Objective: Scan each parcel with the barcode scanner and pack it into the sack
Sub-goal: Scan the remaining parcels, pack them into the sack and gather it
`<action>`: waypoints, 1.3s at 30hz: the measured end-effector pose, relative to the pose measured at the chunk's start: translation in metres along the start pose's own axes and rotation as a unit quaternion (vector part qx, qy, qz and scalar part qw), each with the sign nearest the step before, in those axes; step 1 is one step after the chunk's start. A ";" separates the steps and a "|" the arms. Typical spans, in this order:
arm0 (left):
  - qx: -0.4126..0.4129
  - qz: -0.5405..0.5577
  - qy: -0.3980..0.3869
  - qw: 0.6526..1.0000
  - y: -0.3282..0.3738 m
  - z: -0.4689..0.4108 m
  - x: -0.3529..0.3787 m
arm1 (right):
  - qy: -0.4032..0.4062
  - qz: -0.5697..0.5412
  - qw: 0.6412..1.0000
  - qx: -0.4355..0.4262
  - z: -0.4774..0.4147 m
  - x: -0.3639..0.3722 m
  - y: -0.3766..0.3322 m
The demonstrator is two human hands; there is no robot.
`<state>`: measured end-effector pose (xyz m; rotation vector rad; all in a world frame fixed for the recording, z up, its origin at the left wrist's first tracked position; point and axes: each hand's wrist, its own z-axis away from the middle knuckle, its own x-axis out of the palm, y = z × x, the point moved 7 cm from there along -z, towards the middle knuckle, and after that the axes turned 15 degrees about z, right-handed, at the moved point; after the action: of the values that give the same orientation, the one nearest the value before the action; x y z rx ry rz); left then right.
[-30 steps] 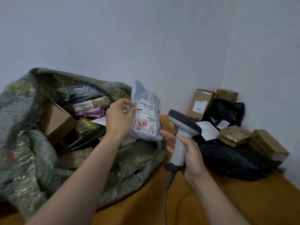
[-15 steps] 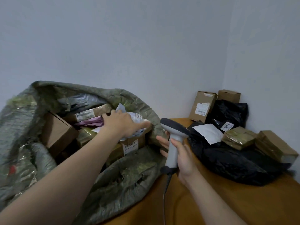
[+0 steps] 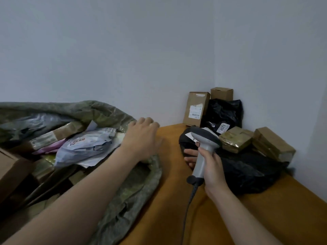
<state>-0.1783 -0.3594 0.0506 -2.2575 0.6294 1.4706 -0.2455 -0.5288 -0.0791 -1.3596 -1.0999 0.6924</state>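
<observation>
The grey-white poly parcel [image 3: 85, 147] with a red-stamped label lies on top of the parcels inside the open green sack [image 3: 127, 200] at the left. My left hand [image 3: 141, 138] hovers over the sack's right rim with loosely curled fingers, holding nothing. My right hand [image 3: 208, 167] grips the handle of the grey barcode scanner [image 3: 203, 142], whose dark head points left; its cable hangs down toward the bottom edge.
In the corner of the orange table [image 3: 177, 200] sits a pile of parcels: a large black bag [image 3: 247, 172], a smaller black bag [image 3: 223, 114], two taped brown parcels [image 3: 272, 144], and two upright cardboard boxes [image 3: 195, 108]. Several boxes fill the sack.
My left hand carried the grey-white parcel into the sack, let it go, and drew back right toward the sack's rim. The scanner stays in my right hand.
</observation>
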 end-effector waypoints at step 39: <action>-0.197 0.503 0.300 0.786 -0.045 0.134 0.079 | -0.233 0.108 0.966 0.030 0.046 0.049 0.007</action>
<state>-0.2263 -0.2640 -0.0708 -2.9055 2.1717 1.2555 -0.2674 -0.4650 -0.0819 -1.3094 -1.2933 1.2407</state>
